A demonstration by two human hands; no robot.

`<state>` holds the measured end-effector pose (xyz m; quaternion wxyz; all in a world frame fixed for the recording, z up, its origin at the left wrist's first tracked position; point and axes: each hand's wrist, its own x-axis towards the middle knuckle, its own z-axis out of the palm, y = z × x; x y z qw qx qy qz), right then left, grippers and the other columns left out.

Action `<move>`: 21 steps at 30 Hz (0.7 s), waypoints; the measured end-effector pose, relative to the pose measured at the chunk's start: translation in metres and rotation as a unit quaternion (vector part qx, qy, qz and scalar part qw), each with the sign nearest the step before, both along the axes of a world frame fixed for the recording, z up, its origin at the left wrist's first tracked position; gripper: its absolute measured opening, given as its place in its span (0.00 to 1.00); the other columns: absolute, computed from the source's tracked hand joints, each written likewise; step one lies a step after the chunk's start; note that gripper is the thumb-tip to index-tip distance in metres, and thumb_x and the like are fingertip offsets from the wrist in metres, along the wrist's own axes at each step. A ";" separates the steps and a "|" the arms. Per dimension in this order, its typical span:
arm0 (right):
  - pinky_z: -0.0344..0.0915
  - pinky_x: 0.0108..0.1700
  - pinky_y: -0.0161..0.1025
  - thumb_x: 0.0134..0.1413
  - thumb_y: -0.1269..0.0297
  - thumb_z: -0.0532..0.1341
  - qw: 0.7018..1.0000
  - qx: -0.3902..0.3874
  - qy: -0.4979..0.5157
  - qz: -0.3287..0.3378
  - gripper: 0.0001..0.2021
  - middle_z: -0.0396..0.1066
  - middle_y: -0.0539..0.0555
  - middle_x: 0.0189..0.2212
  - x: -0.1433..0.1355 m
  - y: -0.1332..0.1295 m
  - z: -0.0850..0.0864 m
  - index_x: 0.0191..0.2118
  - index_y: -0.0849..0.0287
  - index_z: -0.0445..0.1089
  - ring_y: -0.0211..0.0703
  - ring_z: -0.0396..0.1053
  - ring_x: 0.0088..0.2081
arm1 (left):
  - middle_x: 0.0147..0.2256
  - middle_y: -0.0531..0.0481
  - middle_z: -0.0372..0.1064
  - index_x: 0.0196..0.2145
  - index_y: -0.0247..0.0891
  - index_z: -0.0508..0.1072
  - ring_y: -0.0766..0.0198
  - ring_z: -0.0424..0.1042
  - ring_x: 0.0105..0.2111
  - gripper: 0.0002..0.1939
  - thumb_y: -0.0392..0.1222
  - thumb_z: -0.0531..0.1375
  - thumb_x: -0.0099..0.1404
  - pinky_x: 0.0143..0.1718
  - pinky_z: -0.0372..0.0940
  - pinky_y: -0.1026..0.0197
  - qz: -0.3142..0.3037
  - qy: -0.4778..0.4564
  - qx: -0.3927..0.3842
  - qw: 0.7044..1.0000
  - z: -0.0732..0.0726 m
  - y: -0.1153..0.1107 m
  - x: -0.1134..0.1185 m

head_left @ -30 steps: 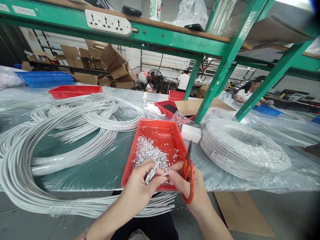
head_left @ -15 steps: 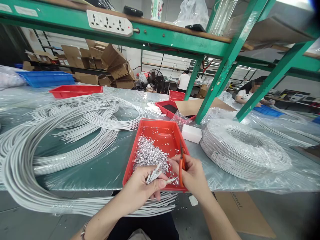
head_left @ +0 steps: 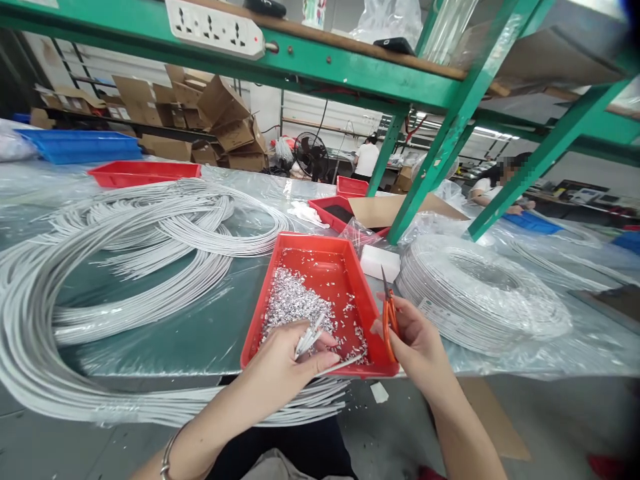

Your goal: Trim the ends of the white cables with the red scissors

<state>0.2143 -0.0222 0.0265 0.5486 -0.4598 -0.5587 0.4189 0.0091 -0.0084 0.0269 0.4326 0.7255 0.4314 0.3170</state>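
My left hand (head_left: 293, 353) is closed around the ends of several white cables (head_left: 309, 340), just over the near side of a red tray (head_left: 255, 320). One cable end sticks out to the right past my thumb. Small silvery metal pieces (head_left: 295, 303) lie heaped in the tray's left half, with more scattered to the right. Orange-handled scissors (head_left: 389, 323) are in my right hand (head_left: 415, 337), blades pointing up, over the tray's right rim. The rest of the cable bundle (head_left: 165, 407) hangs in a loop below the table edge on the left.
Coils of white cable (head_left: 145, 313) cover the left of the table. A plastic-wrapped cable coil (head_left: 480, 293) and a white box (head_left: 380, 262) are on the right. Green frame posts (head_left: 433, 160) rise behind. Two people work farther back.
My right hand has moved right with the scissors, away from my left hand. The cable end by my left thumb now reaches farther out to the right. The whole view has shifted slightly.
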 end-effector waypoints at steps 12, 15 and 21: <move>0.67 0.31 0.36 0.46 0.65 0.66 0.999 -0.038 0.026 0.005 0.16 0.69 0.50 0.28 -0.015 -0.024 0.000 0.43 0.55 0.65 0.42 0.68 0.30 | 0.27 0.52 0.69 0.25 0.38 0.67 0.61 0.68 0.29 0.08 0.42 0.56 0.60 0.32 0.59 0.62 -0.002 0.061 0.093 0.994 -0.009 -0.004 0.019; 0.66 0.30 0.34 0.46 0.66 0.66 0.997 -0.018 0.070 0.006 0.17 0.69 0.48 0.26 -0.030 -0.027 -0.001 0.43 0.54 0.65 0.38 0.67 0.26 | 0.25 0.53 0.66 0.23 0.38 0.65 0.63 0.66 0.26 0.08 0.39 0.56 0.58 0.30 0.59 0.64 0.029 0.017 0.088 0.996 -0.006 -0.007 0.014; 0.69 0.33 0.39 0.42 0.70 0.67 0.993 0.020 0.110 -0.036 0.19 0.71 0.50 0.28 -0.051 -0.027 0.000 0.41 0.54 0.64 0.44 0.70 0.30 | 0.25 0.53 0.63 0.22 0.38 0.64 0.63 0.65 0.27 0.08 0.38 0.56 0.58 0.28 0.60 0.65 0.061 -0.005 0.092 0.994 -0.010 -0.009 0.012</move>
